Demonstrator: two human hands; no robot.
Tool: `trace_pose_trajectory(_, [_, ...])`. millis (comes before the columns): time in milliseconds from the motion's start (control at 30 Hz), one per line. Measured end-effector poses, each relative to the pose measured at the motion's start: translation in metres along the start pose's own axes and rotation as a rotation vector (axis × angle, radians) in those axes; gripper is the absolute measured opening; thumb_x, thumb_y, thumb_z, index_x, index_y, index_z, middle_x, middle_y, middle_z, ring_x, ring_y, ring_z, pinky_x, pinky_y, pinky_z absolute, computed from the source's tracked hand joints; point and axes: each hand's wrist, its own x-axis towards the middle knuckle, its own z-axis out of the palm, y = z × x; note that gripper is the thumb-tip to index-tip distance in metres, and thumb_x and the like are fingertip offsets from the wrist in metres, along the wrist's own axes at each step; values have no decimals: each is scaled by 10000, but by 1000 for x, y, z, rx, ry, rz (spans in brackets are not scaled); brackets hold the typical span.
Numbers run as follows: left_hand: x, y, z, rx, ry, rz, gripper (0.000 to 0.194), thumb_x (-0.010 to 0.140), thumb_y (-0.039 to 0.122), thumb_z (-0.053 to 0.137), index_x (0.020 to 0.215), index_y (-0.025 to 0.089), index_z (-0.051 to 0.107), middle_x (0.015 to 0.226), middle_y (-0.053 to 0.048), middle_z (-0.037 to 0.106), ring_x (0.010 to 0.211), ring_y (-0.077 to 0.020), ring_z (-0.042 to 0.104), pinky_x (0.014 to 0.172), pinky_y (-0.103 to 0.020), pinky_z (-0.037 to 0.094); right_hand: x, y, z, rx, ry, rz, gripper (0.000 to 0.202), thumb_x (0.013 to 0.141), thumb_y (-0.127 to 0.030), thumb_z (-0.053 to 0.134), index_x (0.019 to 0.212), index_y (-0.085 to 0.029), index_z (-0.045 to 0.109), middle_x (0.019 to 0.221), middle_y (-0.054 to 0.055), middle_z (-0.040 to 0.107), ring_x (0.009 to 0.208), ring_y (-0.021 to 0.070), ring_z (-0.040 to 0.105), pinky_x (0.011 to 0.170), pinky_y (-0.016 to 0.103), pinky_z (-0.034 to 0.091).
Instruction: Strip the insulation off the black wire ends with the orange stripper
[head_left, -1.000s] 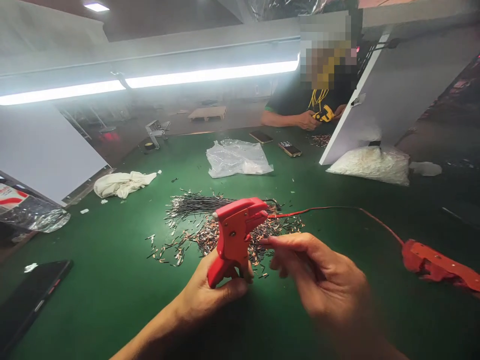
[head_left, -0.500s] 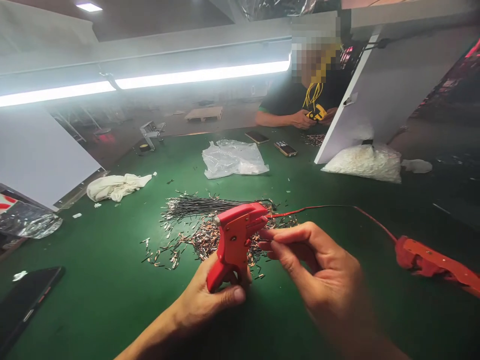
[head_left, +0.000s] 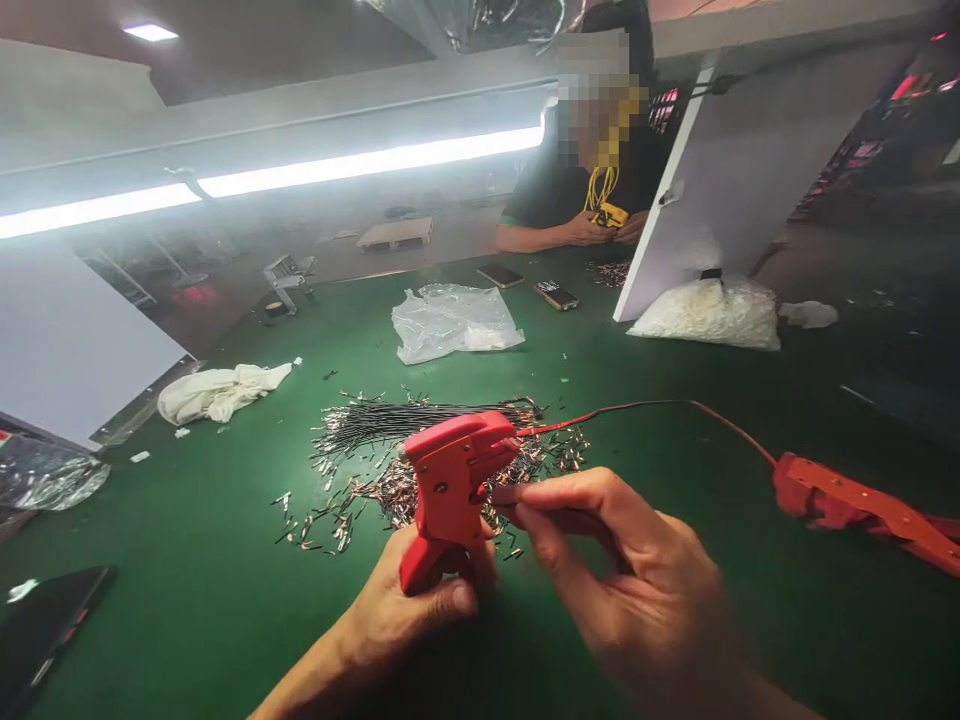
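Note:
My left hand (head_left: 420,610) is wrapped round the handle of a red wire stripper (head_left: 450,480), held upright over the table. Close to the right side of the tool, my right hand (head_left: 615,560) has its thumb and fingers pinched; what they hold, if anything, is too small to name. Behind the tool lies a bundle of black wires (head_left: 397,420). Short cut pieces (head_left: 390,490) with copper and silver ends are heaped under and around the tool.
On the green table (head_left: 187,530) are a second red tool (head_left: 862,505), a clear plastic bag (head_left: 454,320), a white cloth (head_left: 221,392), a filled bag (head_left: 712,312) and phones (head_left: 556,294). A person's hands (head_left: 589,229) hold a yellow tool across the table.
My right hand's fingertips have moved lower along the stripper's right side. The stripper's jaw end has tilted slightly. The whole view has shifted a little.

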Motion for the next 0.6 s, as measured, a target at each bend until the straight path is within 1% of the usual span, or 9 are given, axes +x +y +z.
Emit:
trace_pose_trajectory(100, [1, -1, -1, 30, 1, -7, 405, 777, 503, 683, 887, 117, 633, 806, -67, 576, 716, -159, 526, 643, -269, 435, -2, 2, 1, -20, -11, -85, 114, 865, -156, 577, 915, -248, 623, 653, -45, 735, 624, 158, 737, 498, 194, 566])
trace_pose_trajectory(200, [1, -2, 0, 22, 33, -3, 412, 758, 509, 699, 903, 128, 642, 816, -68, 582, 732, -163, 520, 641, -266, 436, -4, 5, 3, -76, 11, -140, 147, 861, -131, 583, 946, -248, 611, 741, -27, 770, 627, 150, 738, 495, 183, 554])
trace_pose_trajectory(300, [2, -3, 2, 29, 52, -14, 408, 758, 517, 696, 871, 128, 644, 798, -68, 577, 726, -163, 509, 632, -265, 435, -5, 5, 4, -118, 29, -157, 145, 868, -140, 576, 953, -254, 604, 795, -19, 778, 615, 145, 733, 496, 190, 548])
trace_pose_trajectory(500, [4, -5, 5, 104, 130, 19, 416, 743, 535, 698, 743, 130, 604, 702, -33, 515, 649, -131, 448, 608, -254, 413, -3, 1, 4, -102, 18, -183, 163, 873, -133, 568, 963, -267, 586, 792, -37, 760, 625, 128, 722, 563, 197, 559])
trace_pose_trajectory(600, [5, -6, 6, 126, 139, 20, 435, 736, 556, 698, 727, 134, 592, 675, -29, 521, 624, -126, 445, 604, -257, 408, -1, -1, 3, -108, 8, -192, 170, 863, -114, 567, 944, -264, 579, 769, -35, 754, 613, 130, 714, 562, 204, 557])
